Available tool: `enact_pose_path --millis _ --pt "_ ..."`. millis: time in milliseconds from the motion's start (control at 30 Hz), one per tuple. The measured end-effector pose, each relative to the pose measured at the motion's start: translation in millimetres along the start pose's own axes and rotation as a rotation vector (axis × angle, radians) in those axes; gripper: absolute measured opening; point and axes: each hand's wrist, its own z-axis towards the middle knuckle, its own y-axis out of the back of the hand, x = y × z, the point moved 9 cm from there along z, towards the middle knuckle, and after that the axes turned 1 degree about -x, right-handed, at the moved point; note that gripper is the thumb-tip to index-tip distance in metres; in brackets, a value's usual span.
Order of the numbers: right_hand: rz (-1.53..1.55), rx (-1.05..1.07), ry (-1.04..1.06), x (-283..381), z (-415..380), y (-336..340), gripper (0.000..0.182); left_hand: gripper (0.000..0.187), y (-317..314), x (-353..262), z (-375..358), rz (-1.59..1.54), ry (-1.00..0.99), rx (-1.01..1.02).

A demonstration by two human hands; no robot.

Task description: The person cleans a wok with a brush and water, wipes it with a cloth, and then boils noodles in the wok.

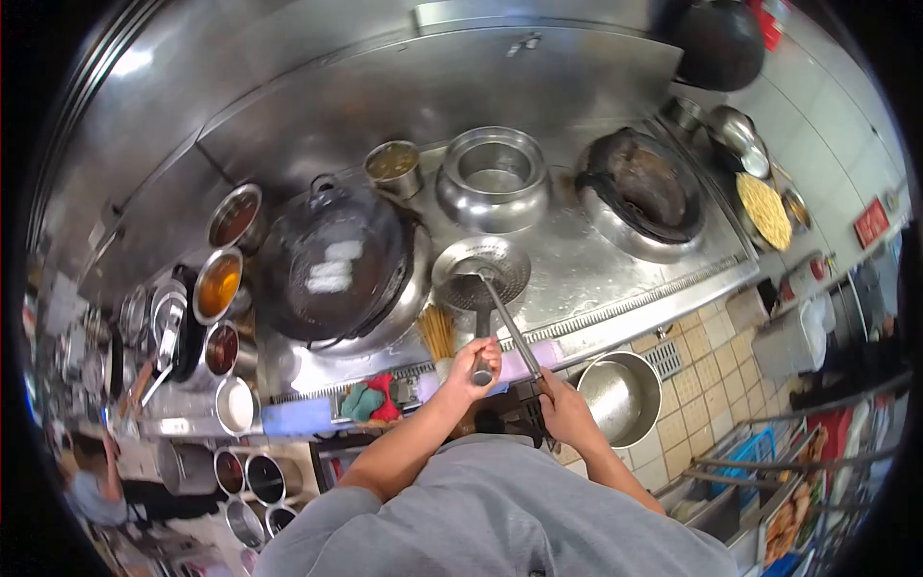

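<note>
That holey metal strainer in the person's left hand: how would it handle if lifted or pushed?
The strainer is probably stiff, since it looks metallic. Its many holes may make it fairly light for its size. The handle juts out from one side, so a push while unheld might swivel it.

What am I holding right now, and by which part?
Your left grip holds the perforated strainer by its handle, near the end. Your right grip holds a long-handled utensil, probably a ladle, by its handle.
</note>
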Motion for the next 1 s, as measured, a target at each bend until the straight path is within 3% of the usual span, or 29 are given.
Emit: enact_pose_path --millis 133,267,333,400,433,467,533,600,633,733,800,867,900,967,1000 --pt "-0.088 0.086 -0.02 12 16 -16 0.047 0.009 6 -23 24 -0.092 -0.039 0.145" --pt "-0.094 0.117 -0.003 -25 30 -71 0.052 0.02 20 -27 35 -0.093 -0.043 0.044" --pt "-0.085 0.02 0.076 -53 29 -92 0.054 0.027 35 -12 11 0.18 -0.126 -0.279" --pt "-0.077 0.062 0.112 -75 28 -102 0.054 0.038 78 22 -3 0.497 0.224 -0.339" --pt "-0.031 0.072 0.061 -81 27 -103 0.054 0.043 86 30 -15 0.789 0.23 -0.21" --pt "0.019 0.08 0.011 -86 27 -104 0.054 0.041 82 39 -43 1.118 0.381 -0.208" --pt "0.126 0.169 -0.116 -100 25 -107 0.049 0.037 57 27 -83 1.583 0.246 -0.099" --pt "0.249 0.2 -0.321 -108 22 -101 0.048 0.025 -1 -31 -119 2.082 -0.514 -0.054" --pt "0.225 0.081 -0.209 -138 27 -102 0.048 0.02 -19 -67 -142 2.055 -0.739 -0.164" --pt "0.479 -0.042 -0.512 -172 -2 -95 0.04 0.008 -68 -169 -218 2.105 -1.519 -0.517" --pt "0.424 -0.145 -0.688 -210 -40 -96 0.039 0.015 -77 -199 -258 2.238 -1.653 -0.999" --pt "0.442 -0.12 -0.824 -231 -91 -110 0.038 0.02 -34 -237 -245 2.338 -1.369 -1.174" --pt "0.456 -0.116 -0.878 -237 -120 -121 0.037 0.02 -25 -246 -244 2.345 -1.365 -1.162" --pt "0.455 -0.099 -1.008 -249 -187 -154 0.027 0.024 -23 -239 -233 2.499 -1.441 -0.735" --pt "0.446 -0.09 -1.083 -256 -221 -174 0.021 0.024 -22 -242 -234 2.498 -1.443 -0.726"
